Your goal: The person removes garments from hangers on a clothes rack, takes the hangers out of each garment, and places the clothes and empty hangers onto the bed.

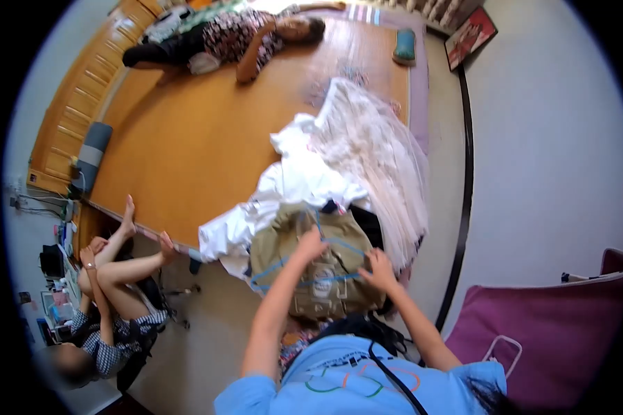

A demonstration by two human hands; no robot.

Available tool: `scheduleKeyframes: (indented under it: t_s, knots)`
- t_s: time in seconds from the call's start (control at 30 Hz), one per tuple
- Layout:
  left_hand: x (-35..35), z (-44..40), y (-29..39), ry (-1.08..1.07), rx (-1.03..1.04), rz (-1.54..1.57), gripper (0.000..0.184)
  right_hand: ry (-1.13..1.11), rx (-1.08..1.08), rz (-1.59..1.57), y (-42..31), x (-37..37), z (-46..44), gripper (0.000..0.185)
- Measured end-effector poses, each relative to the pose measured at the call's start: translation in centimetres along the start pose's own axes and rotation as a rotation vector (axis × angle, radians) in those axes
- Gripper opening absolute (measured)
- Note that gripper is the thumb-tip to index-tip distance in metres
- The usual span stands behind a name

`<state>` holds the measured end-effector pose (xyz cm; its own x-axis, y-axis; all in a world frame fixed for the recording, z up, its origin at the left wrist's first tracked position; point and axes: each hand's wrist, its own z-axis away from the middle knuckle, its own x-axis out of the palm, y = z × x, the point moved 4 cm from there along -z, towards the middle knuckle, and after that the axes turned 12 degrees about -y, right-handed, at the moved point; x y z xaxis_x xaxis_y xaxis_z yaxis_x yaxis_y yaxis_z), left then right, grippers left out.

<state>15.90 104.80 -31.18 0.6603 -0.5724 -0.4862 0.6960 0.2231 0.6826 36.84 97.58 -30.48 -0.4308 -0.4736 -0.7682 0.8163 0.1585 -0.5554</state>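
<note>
Sitting at the flat orange-brown bed mat's (187,131) near edge: blue-trimmed olive fabric bundle (339,290), left hand (311,245) and right hand (379,270) apart on it, can't tell grip; crumpled white cloth (294,180) crowds far side, underside hidden.

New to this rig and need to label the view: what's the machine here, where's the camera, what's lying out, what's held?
There's no machine: a person works with two bare hands. The single picture comes from a camera on their head, looking forward and down, so their own blue shirt shows at the bottom.

Ahead is a wide, bed-like surface. On it lie white clothing, pale sheer fabric and, at the far right corner, a small teal cushion. One person lies at the far side; another sits at the left, feet up at its edge.

The left hand and right hand are on an olive cloth item with a pale print. I can't tell whether either grips it.
</note>
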Motion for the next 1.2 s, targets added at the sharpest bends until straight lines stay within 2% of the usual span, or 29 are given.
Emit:
scheduleKeyframes:
  t_s: [0.07,0.13,0.2,0.27,0.3,0.37,0.4,0.47,0.53,0.6,0.67,0.7,0.73,0.8,0.83,0.87,0.9,0.97,1.03,1.07,1.1,1.13,1.17,1.2]
  knots:
    - [-0.1,1.4,0.7,-0.02,0.002,-0.003,0.036,-0.125,0.114,0.151,-2.0,0.1,0.4,0.078]
    - [-0.4,2.7,0.6,0.074,0.123,0.023,0.027,-0.161,0.182,0.302,-3.5,0.0,0.3,0.091]
    - [-1.0,3.8,0.2,0.121,0.196,0.106,0.019,-0.226,0.194,0.382,-5.4,-0.8,0.5,0.097]
    - [-0.9,4.5,0.0,0.123,0.25,0.215,0.019,-0.222,0.187,0.459,-5.9,-0.6,0.9,0.101]
    - [-1.4,4.9,0.8,0.096,0.272,0.204,0.019,-0.177,0.191,0.451,-6.3,-1.0,1.2,0.096]
    - [-1.7,4.9,2.8,-0.255,0.082,0.405,0.02,-0.023,0.212,0.494,-5.5,-0.6,1.3,0.086]
    - [-1.9,3.6,3.2,-0.146,0.357,0.232,0.019,0.04,0.209,0.507,-5.1,-0.8,1.1,0.083]
    - [-3.5,3.2,6.5,-0.298,0.464,0.265,0.019,0.116,0.236,0.528,-4.7,-1.9,0.6,0.081]
    - [-5.3,2.5,8.8,-0.333,0.57,0.28,0.018,0.276,0.206,0.413,-5.3,-5.1,0.5,0.076]
    - [-7.7,0.9,9.4,-0.249,0.585,0.215,0.028,0.351,0.171,0.265,-5.4,-8.2,-0.5,0.071]
    - [-11.6,1.5,10.2,0.019,0.498,-0.006,0.031,0.439,0.119,0.275,-3.5,-9.5,-3.4,0.071]
    - [-12.8,0.9,9.0,0.067,0.39,-0.043,0.03,0.489,0.098,0.183,-2.5,-10.3,-5.4,0.073]
    - [-14.6,2.1,9.4,0.166,0.429,-0.062,0.026,0.534,0.067,0.078,-1.3,-10.7,-8.0,0.076]
    - [-17.2,2.2,7.6,0.308,0.49,-0.039,0.017,0.763,0.25,-0.233,6.7,-8.0,-15.0,0.078]
    - [-18.2,2.6,6.5,0.404,0.491,-0.043,0.012,0.614,0.535,-0.175,7.5,-8.3,-16.5,0.082]
    - [-19.2,3.0,5.8,0.504,0.493,-0.013,0.012,0.554,0.548,0.013,7.8,-8.8,-17.7,0.082]
    - [-19.6,4.0,5.7,0.53,0.381,0.062,0.015,0.472,0.561,0.192,8.2,-8.4,-18.3,0.083]
    - [-18.9,5.0,1.3,0.669,0.296,0.162,0.016,0.121,0.787,0.136,11.0,-6.2,-20.2,0.081]
    - [-17.6,6.1,-1.7,0.781,0.204,0.242,0.019,0.358,0.821,-0.104,13.2,-3.2,-21.4,0.056]
    - [-17.2,6.6,-2.8,0.74,0.188,0.224,0.019,0.406,0.756,-0.04,14.3,-2.5,-22.2,0.037]
    - [-16.9,7.3,-4.2,0.802,0.135,0.231,0.019,0.454,0.692,0.026,15.5,-2.3,-22.4,0.022]
    - [-17.1,8.2,-4.8,0.868,0.081,0.243,0.02,0.434,0.727,0.017,16.1,-3.5,-21.4,0.022]
    - [-17.6,8.9,-4.2,0.846,0.074,0.241,0.02,0.656,0.601,-0.008,15.2,-7.0,-20.0,0.015]
    - [-18.5,10.2,-2.9,0.913,0.043,0.151,0.012,0.885,0.44,-0.026,13.5,-10.6,-18.7,0.011]
